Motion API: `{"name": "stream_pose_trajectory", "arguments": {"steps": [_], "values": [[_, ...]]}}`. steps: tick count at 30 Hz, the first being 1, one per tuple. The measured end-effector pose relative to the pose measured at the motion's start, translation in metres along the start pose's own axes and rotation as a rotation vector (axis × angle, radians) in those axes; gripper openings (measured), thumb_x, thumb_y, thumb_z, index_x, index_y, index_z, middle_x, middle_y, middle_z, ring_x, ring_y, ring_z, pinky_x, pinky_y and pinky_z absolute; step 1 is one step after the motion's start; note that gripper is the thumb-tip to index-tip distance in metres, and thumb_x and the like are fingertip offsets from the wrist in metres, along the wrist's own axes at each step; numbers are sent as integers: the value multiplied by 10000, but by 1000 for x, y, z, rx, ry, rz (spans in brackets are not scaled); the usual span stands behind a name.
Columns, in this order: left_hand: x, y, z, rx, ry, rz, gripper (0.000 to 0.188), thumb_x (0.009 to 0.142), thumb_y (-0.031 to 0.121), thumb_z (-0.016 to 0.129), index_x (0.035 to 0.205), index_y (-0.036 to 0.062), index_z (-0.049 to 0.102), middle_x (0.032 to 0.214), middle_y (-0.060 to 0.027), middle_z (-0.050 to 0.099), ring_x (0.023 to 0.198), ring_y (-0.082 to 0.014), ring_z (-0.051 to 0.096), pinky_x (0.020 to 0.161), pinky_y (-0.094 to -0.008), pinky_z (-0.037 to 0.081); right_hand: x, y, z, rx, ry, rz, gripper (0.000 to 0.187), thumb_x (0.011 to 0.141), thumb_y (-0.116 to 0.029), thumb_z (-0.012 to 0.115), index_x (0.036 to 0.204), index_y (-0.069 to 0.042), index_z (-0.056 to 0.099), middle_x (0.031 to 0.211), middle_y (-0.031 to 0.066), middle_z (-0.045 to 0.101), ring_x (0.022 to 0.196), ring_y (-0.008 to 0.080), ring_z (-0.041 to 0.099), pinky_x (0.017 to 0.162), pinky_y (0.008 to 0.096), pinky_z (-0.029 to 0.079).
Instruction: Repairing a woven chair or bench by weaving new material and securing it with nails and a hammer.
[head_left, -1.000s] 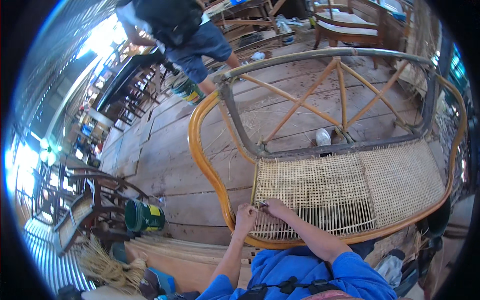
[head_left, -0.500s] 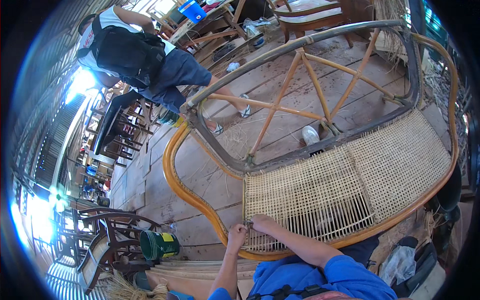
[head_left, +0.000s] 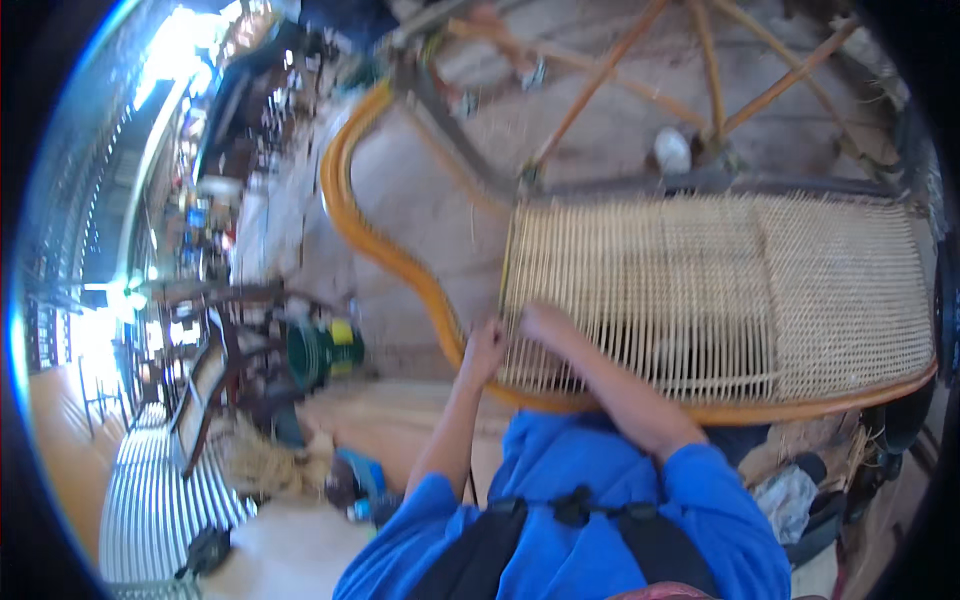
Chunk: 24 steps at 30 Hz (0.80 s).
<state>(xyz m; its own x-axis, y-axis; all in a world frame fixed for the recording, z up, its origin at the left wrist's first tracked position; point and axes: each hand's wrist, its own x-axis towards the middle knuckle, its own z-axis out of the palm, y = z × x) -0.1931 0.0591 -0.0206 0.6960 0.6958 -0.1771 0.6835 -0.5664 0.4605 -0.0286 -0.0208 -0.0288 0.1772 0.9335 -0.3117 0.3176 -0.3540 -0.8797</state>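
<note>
A curved rattan furniture frame [head_left: 376,250] spans the view, with a woven cane panel [head_left: 690,240] in its lower part. The right portion of the weave is dense; the near left portion shows loose parallel strands with gaps. My left hand [head_left: 486,346] is closed just outside the panel's left edge. Right beside it, my right hand [head_left: 545,325] is closed over the strands near that edge. Motion blur hides what small thing, if any, the fingers of either hand grip.
A green bucket [head_left: 322,350] stands at left, near dark wooden chair frames [head_left: 195,400]. Bundled fibre strands [head_left: 265,450] lie below it. Crossed rattan poles [head_left: 600,85] rise beyond the panel. A clear plastic bag [head_left: 785,505] lies at lower right.
The view has swung downward, so the panel and both hands appear higher and more of my blue shirt shows. Both hands remain at the panel's left edge, slightly farther apart.
</note>
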Motion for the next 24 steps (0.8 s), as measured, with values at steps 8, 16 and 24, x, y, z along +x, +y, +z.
{"name": "stream_pose_trajectory", "arguments": {"steps": [8, 16, 24], "values": [[-2, 17, -10, -25, 15, 86, 136, 695, 13, 536, 828, -8, 514, 770, -170, 533, 772, -284, 531, 695, -370, 436, 17, 8, 1, -104, -105, 56, 240, 658, -177, 546, 797, -3, 636, 763, 213, 612, 733, 324, 613, 680, 407, 489], [-26, 27, 5, -27, 220, 144, 270, 692, -29, 509, 955, -3, 450, 994, -206, 459, 944, -375, 449, 809, -439, 408, 6, -6, 0, -146, -143, 158, 210, 671, -114, 523, 804, 11, 627, 777, 223, 609, 744, 320, 615, 696, 398, 486], [-22, 17, 2, -49, 200, 112, 247, 716, -3, 499, 957, -13, 450, 1025, -219, 452, 1017, -395, 428, 858, -444, 395, 17, -2, 2, 41, -111, 175, 193, 702, -131, 527, 785, 8, 631, 711, 204, 607, 705, 284, 625, 657, 382, 487]]}}
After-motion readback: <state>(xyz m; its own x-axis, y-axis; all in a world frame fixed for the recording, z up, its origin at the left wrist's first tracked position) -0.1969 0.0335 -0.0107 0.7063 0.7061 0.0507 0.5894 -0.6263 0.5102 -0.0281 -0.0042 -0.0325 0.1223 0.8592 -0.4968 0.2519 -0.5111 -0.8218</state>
